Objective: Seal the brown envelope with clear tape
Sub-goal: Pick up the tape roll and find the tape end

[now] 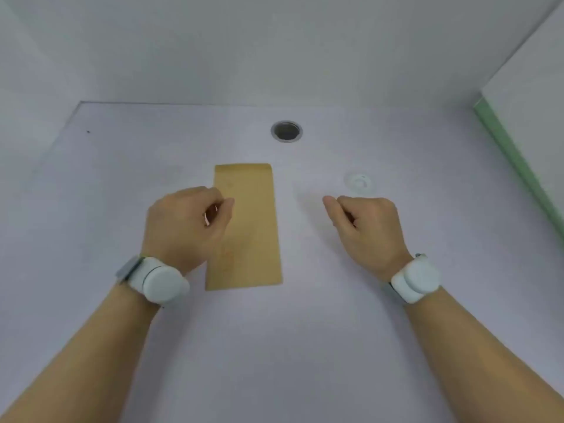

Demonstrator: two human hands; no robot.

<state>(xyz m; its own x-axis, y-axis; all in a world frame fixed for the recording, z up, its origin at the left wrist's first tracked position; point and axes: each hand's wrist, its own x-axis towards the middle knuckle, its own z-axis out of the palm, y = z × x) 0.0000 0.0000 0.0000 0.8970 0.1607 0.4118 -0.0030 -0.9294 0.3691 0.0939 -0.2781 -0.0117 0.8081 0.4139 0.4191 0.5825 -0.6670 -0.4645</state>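
Brown envelope's (248, 227) left edge under the left hand (186, 222); clear tape roll (359, 182) faint, blurred.

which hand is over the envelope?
The left hand: its curled fingers overlap the left edge of the brown envelope. The right hand sits clear of it, over bare table, nearer the clear tape roll.

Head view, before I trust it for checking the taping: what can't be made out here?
- Tape strip, head view: whether the left hand and right hand stretch clear tape between them is unreadable; it is transparent and blurred.
- Brown envelope: its left edge is hidden by the left hand; the flap state is unclear.
- Tape roll: faint against the table, details too small.
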